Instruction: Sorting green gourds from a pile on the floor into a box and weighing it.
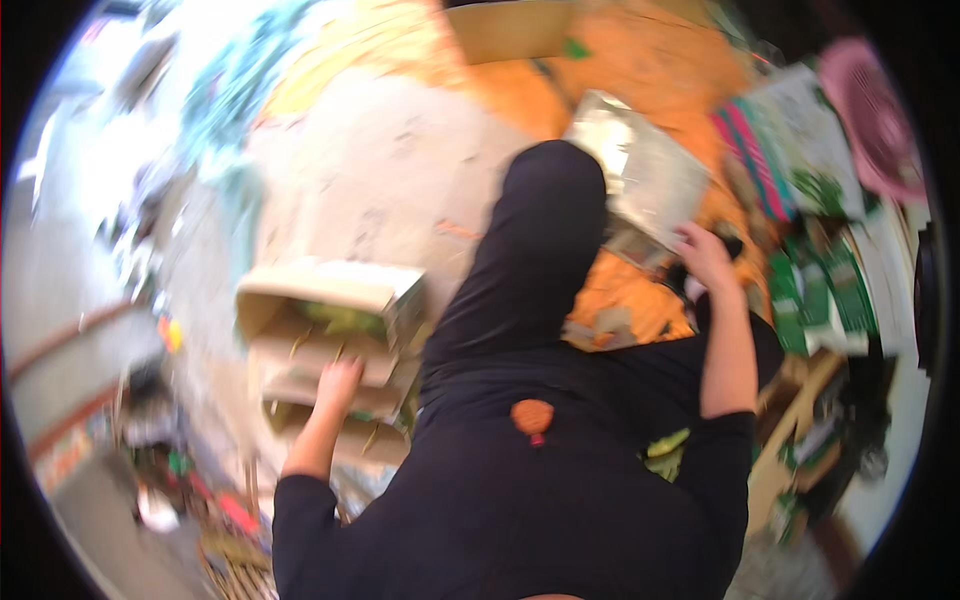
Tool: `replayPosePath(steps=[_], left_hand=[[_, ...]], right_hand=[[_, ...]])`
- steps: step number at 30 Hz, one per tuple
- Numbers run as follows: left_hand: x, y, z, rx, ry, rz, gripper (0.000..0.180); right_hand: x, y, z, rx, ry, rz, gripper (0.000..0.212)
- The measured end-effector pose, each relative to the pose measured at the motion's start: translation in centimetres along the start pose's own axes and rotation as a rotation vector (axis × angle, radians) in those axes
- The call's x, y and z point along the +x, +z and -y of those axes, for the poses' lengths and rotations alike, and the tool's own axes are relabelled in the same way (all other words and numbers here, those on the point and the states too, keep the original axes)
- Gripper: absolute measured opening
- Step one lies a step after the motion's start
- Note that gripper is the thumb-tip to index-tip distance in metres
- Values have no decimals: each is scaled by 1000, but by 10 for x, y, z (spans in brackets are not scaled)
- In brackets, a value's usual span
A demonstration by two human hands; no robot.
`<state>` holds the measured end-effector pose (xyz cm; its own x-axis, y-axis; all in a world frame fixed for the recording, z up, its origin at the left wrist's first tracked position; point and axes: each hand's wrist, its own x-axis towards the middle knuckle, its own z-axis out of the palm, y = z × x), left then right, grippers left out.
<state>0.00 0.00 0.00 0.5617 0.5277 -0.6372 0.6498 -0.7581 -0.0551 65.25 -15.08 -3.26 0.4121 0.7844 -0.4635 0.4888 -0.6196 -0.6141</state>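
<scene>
Two brown paper bags with thin yellowish cord handles lie with their mouths facing me, to the left of my raised knee. The upper bag (320, 290) has something yellow-green inside; the lower bag (290, 405) lies just below it. My left hand (342, 382) has its fingers closed at the edge of the upper bag, blurred by motion. A flat, shiny silvery packet (660, 175) lies beyond my knee on the right. My right hand (706, 256) pinches its near corner between thumb and fingers.
A sheet of brown cardboard (370, 170) covers the floor ahead, beside an orange cloth (660, 50). An open carton (510, 30) stands at the far edge. On the right are a pink basket (875, 120), a white printed sack (800, 150) and green packets (820, 290).
</scene>
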Motion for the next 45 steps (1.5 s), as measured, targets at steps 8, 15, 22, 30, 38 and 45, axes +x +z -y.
replayPosePath(steps=[8, 15, 22, 30, 38, 45], left_hand=[[25, 31, -31, -35, -210, 543, 19], [45, 33, 43, -404, -452, 313, 24], [96, -154, -7, -394, -111, -416, 29], [211, -289, -157, -507, 404, -663, 29], [241, -286, -198, -485, 439, -641, 26], [269, -217, -122, -474, 370, -576, 22]], right_hand=[[-50, -36, -20, -132, 189, -172, 26], [-52, -40, -8, -155, 129, -202, 26], [-74, -51, -6, -184, 103, -207, 22], [-125, -82, -7, -66, 5, -374, 25], [-241, -150, -33, 267, -25, -795, 28], [-348, -139, -217, 131, 685, -1075, 29]])
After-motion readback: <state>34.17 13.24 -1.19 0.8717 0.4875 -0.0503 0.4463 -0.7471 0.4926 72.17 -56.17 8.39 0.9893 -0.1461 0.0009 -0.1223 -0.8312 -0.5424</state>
